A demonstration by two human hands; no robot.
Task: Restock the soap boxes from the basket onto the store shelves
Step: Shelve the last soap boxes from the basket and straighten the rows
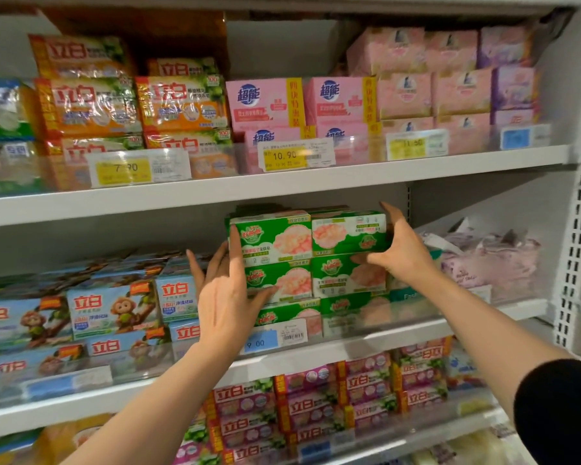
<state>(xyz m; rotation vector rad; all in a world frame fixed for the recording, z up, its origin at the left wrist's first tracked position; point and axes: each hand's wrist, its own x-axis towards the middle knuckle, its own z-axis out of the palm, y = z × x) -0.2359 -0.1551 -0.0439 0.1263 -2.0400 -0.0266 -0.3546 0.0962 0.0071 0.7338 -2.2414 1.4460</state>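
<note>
Middle shelf (349, 344): green soap box stack (311, 256) between my hands. Left hand (225, 297) at 9 o'clock, right hand (399, 250) at 3; both flat-fingered, pressing, gripping nothing. Long axis left-right.

— Where are the soap boxes (311, 260)?
— On the middle shelf (349, 338), stacked in two columns, three high, fronts facing out.
— What do they look like?
— Green and white, each with a pink picture.
— Are they straight?
— Upright; the bottom pair sits behind a clear rail. The left column touches blue boxes (178, 298).
</note>
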